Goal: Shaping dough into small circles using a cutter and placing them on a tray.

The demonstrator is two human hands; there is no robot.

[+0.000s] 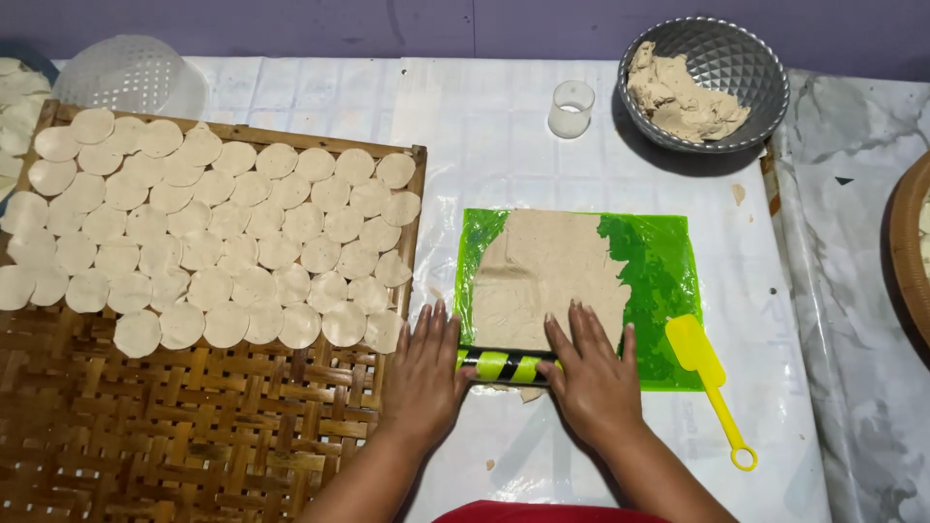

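Note:
A flattened sheet of beige dough (pixel 547 276) lies on a green plastic sheet (pixel 664 276). At its near edge sits a yellow-and-black striped rolling pin (pixel 506 365). My left hand (pixel 423 373) presses flat on the pin's left end, fingers spread. On the pin's right end rests my right hand (pixel 591 373), also flat, its fingertips touching the dough. A yellow plastic spatula (pixel 707 373) lies on the green sheet's right near corner, just right of my right hand.
A woven bamboo tray (pixel 194 426) at left holds several rows of round dough discs (pixel 232 242). A metal bowl (pixel 751 73) with a dough lump stands at back right, a small clear cup (pixel 571 107) beside it, a white basket (pixel 131 73) at back left.

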